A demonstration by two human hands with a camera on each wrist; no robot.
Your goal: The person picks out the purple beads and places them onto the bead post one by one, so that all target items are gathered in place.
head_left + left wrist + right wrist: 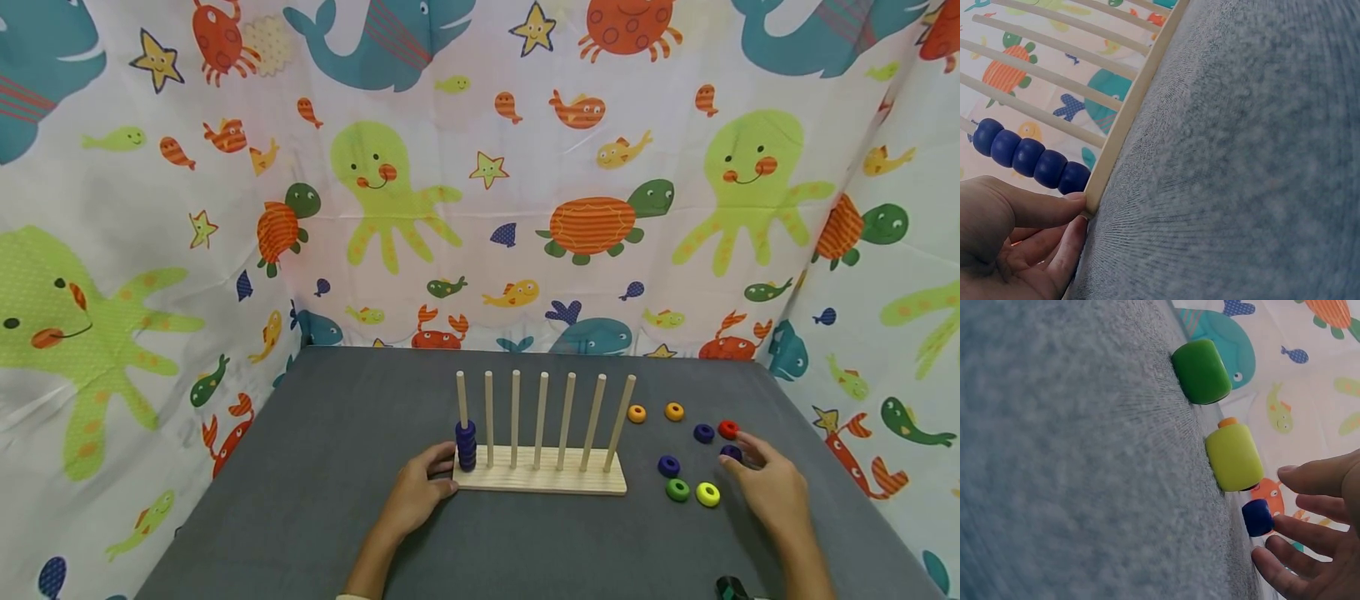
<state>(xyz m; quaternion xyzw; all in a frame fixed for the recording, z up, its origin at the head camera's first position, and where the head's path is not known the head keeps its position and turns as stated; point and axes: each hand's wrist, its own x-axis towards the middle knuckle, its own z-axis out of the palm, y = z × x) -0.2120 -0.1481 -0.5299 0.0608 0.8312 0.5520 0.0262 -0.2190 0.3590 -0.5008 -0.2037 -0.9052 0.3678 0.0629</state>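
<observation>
The left hand pinches the wooden base; just beside it sit stacked blue rings (five, clearest from the left wrist). The right hand, fingers apart, nears a loose blue ring.

Loose rings right of pegboard

White fabric backdrop with sea-animal print encloses rear, left, right sides in my head view. Print: lime-green octopuses, orange-shelled turtles, teal whales. Grey textile-covered tabletop: rear edge at backdrop base. I note creases, pinkish cast at centre.
</observation>
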